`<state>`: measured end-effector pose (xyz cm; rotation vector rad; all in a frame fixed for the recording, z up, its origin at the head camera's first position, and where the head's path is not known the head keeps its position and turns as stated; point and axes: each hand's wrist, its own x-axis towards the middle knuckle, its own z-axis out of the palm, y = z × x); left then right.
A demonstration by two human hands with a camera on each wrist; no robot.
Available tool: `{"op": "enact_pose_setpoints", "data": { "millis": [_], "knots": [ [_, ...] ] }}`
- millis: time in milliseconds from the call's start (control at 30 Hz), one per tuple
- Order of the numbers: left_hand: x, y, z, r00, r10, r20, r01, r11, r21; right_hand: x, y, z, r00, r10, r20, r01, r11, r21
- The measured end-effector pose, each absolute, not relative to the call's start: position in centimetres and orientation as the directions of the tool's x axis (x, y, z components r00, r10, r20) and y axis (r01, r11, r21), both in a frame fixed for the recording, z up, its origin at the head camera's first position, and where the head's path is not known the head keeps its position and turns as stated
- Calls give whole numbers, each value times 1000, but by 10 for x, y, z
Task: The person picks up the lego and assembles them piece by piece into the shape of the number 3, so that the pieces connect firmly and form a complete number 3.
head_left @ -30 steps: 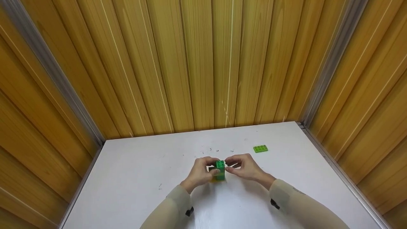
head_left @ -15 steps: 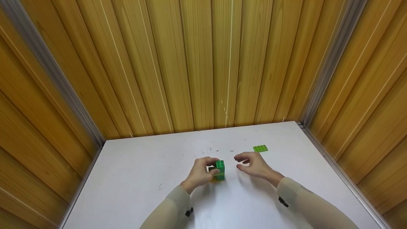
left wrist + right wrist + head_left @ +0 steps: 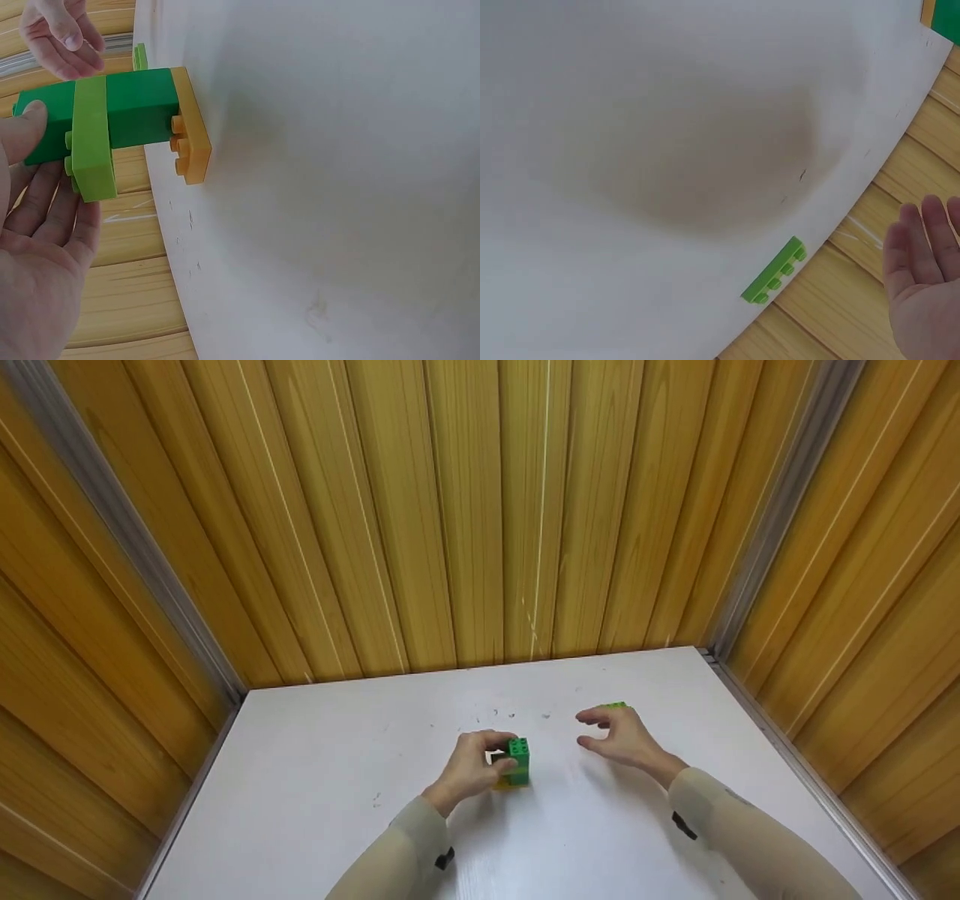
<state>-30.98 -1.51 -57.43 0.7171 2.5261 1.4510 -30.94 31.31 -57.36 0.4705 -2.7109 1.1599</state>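
A small tower of toy building bricks stands upright on the table. In the left wrist view an orange plate (image 3: 197, 142) is at its base, then a green brick (image 3: 141, 106), a flat lime piece (image 3: 92, 135) jutting to one side, and another green brick (image 3: 56, 120) on top. My left hand (image 3: 471, 765) grips the upper green brick between thumb and fingers. Beyond the tower, to the right, my right hand (image 3: 626, 739) hangs above the table with fingers apart, holding nothing. A loose lime studded plate (image 3: 772, 271) lies past it, partly covered by that hand in the head view.
The white table (image 3: 337, 780) carries a few dark scuffs. Wood-patterned panels (image 3: 465, 510) rise behind it and at both sides, with grey metal posts (image 3: 780, 510) in the corners.
My right hand has drawn away from the tower, moving right and slightly back towards the loose lime plate, which it now partly hides. The left hand keeps its grip in the same place.
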Motion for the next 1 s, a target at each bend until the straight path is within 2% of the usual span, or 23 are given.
{"op": "enact_pose_setpoints", "data": {
  "millis": [200, 467, 700, 1000],
  "knots": [
    [-310, -18, -572, -860, 496, 123, 354, 405, 843, -313, 324, -575, -949, -208, 237, -314, 669, -673],
    [-308, -19, -569, -867, 477, 141, 342, 365, 866, -321, 336, -579, -963, -178, 200, -268, 689, -674],
    [-309, -17, -570, -879, 456, 137, 333, 384, 861, -326, 345, -582, -983, -139, 123, -185, 707, -683],
    [-310, -16, -570, -881, 453, 140, 340, 397, 852, -331, 357, -586, -989, -94, 113, -146, 732, -665]
  ]
}}
